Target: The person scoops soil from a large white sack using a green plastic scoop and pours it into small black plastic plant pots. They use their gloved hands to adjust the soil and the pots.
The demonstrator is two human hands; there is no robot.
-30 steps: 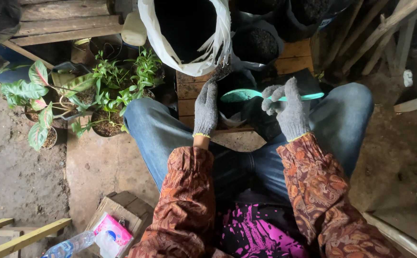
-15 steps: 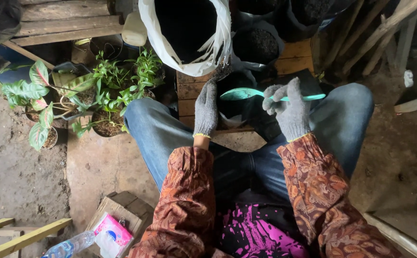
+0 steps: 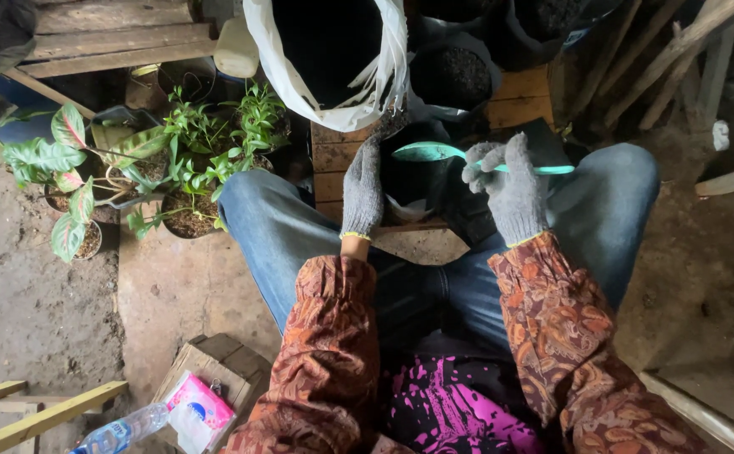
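Gripping: right hand (image 3: 511,189) closed around teal spoon (image 3: 438,153)
Steadying: left hand (image 3: 365,187), fingers curled on black grow bag (image 3: 417,181) rim

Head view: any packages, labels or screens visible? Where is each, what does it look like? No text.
Soft packet: lies on a small wooden crate at bottom left; flat, pink and white with a blue round mark.
Plastic bottle: lying on its side by the crate at the bottom edge; clear, with a blue label band.
White sack: stands open at top centre, beyond the gloved left hand; no print visible.
No signs or screens in view.
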